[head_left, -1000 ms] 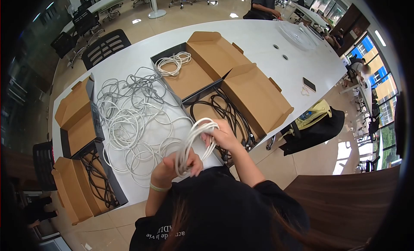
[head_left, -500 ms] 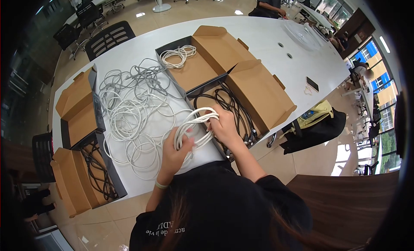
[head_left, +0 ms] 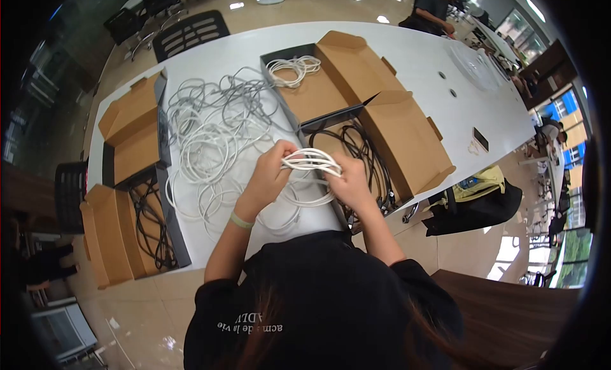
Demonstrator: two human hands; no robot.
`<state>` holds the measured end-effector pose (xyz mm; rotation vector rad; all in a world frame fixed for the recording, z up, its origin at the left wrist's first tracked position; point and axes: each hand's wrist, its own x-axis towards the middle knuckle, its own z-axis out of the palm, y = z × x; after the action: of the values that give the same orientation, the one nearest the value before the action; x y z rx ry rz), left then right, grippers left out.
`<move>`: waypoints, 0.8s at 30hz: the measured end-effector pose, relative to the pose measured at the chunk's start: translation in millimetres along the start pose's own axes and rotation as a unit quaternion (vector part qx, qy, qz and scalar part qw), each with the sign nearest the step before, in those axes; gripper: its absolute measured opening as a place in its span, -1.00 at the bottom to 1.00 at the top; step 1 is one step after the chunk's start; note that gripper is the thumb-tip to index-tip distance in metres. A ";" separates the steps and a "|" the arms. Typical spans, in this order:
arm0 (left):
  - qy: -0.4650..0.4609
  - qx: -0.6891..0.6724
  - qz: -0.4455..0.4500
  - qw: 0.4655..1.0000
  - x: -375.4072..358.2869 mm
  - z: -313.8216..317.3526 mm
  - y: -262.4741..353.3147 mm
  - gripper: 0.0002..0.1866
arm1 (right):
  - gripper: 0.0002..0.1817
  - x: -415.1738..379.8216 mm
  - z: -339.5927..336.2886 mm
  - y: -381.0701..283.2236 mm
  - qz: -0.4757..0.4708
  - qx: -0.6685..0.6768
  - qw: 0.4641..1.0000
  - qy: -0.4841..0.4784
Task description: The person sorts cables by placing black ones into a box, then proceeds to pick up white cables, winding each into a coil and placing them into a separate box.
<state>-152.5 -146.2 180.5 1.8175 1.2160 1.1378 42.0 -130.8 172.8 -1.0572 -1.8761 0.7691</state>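
A coiled white cable [head_left: 312,159] is stretched between my hands above the near part of the table. My left hand [head_left: 272,173] is closed round one side of the coil, and my right hand [head_left: 350,181] grips the other side. Beneath and to the left lies a loose tangle of white cables [head_left: 207,155]. Grey cables [head_left: 238,96] are tangled behind them. Just right of my right hand, black cables [head_left: 359,147] lie in an open cardboard box [head_left: 407,138].
Behind that box, another open box [head_left: 305,103] holds a coiled white cable [head_left: 289,74]. At left stand an open box [head_left: 137,153] and one with black cables [head_left: 149,227]. A phone [head_left: 480,139] lies on the white table [head_left: 433,109]; a person [head_left: 436,10] sits beyond.
My left hand has moved up to the coil's upper left side. The coil is now held flatter and wider between both hands. The camera view has shifted.
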 end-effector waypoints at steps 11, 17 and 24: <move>-0.143 -0.308 -0.208 0.917 -21.9 5.8 -10.2 -0.81 | -0.57 -3.1 -29.5 26.8 0.092 0.320 0.923 -0.194; -0.178 -0.411 -0.238 0.862 -37.2 8.4 -24.0 -0.82 | -0.75 -5.2 -35.4 35.1 0.095 0.359 0.912 -0.177; -0.148 -0.350 -0.246 0.892 -36.2 10.2 -20.3 -0.81 | -0.92 -0.1 -31.0 32.8 0.101 0.099 0.987 -0.073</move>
<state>-157.3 -173.6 148.1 1.0043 0.8512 0.8124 81.5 -112.4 160.9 -1.0997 -1.7854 1.1524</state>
